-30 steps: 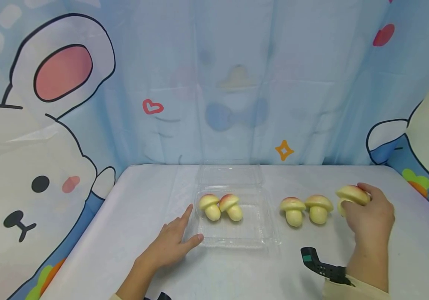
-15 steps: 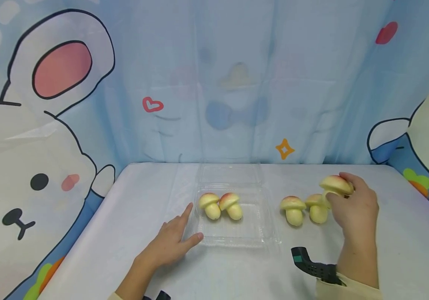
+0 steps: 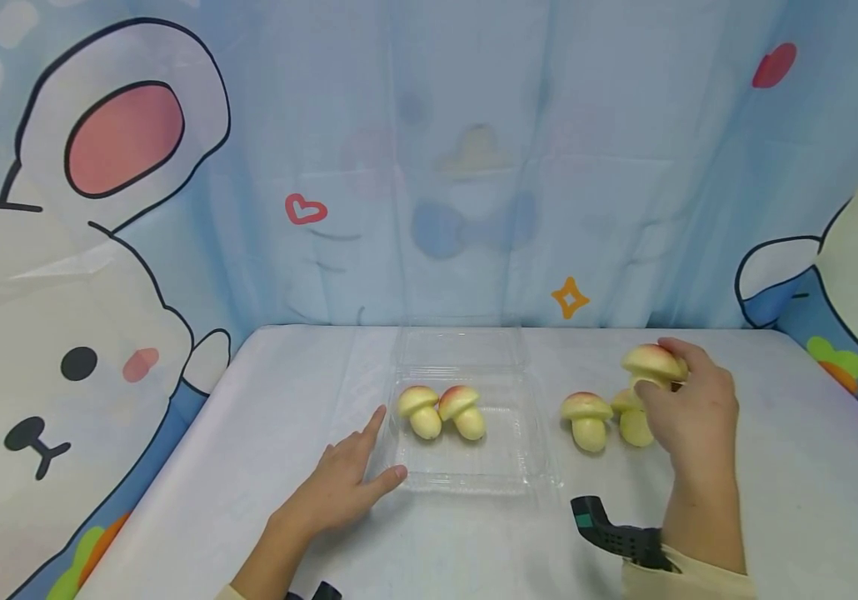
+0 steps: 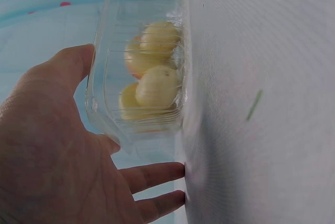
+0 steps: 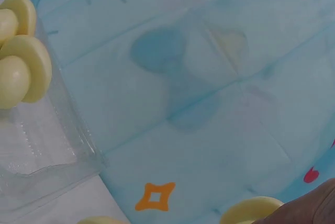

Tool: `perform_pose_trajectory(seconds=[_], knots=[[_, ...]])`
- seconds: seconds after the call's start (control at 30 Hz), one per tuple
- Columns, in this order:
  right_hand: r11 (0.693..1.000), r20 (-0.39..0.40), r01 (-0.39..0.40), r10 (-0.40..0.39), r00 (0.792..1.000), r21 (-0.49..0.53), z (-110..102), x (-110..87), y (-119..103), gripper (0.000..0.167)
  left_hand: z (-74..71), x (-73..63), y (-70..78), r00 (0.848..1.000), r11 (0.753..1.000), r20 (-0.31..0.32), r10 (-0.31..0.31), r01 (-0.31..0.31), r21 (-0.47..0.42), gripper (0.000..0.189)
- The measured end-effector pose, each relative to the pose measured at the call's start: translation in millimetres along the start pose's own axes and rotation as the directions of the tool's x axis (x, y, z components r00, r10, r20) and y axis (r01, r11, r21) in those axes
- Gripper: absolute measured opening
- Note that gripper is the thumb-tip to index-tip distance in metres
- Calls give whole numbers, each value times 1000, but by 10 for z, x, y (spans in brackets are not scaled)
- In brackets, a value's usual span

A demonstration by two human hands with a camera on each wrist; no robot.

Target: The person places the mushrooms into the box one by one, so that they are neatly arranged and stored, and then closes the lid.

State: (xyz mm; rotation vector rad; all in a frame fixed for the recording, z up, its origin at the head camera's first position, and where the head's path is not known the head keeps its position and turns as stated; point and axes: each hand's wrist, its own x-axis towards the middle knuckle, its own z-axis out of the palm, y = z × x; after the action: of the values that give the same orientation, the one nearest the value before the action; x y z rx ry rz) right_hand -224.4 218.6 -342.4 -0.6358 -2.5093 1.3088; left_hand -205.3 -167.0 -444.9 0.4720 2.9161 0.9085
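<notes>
My right hand (image 3: pixel 699 408) grips a toy mushroom (image 3: pixel 650 360), yellow with a reddish cap top, raised above the table. Behind it, partly covered, a second mushroom (image 3: pixel 633 427) stands on the table, with a third mushroom (image 3: pixel 586 423) to its left. In the middle, an open clear plastic box (image 3: pixel 515 450) holds two more mushrooms (image 3: pixel 462 414) side by side at its left end. My left hand (image 3: pixel 342 487), fingers spread and straight, steadies the box's left side. In the left wrist view, thumb and fingertips (image 4: pixel 84 56) are right at the box wall.
The box's clear lid (image 3: pixel 462 348) lies folded back toward the curtain. A white cloth covers the table (image 3: pixel 459 550), and a blue cartoon-printed curtain (image 3: pixel 466 167) hangs behind it. A black wrist camera mount (image 3: pixel 616 533) juts from the right sleeve.
My right hand has lifted its mushroom and carried it left, over the near neighbour mushroom. The left hand and box have stayed in place.
</notes>
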Motion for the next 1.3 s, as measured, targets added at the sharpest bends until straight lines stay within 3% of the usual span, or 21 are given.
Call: perform_pose_trajectory(seconds=[1.3], knots=[[977, 84, 204, -199, 976, -61, 195, -155, -191, 65, 6, -3, 4, 1000, 1000, -3, -13, 13, 0, 87]])
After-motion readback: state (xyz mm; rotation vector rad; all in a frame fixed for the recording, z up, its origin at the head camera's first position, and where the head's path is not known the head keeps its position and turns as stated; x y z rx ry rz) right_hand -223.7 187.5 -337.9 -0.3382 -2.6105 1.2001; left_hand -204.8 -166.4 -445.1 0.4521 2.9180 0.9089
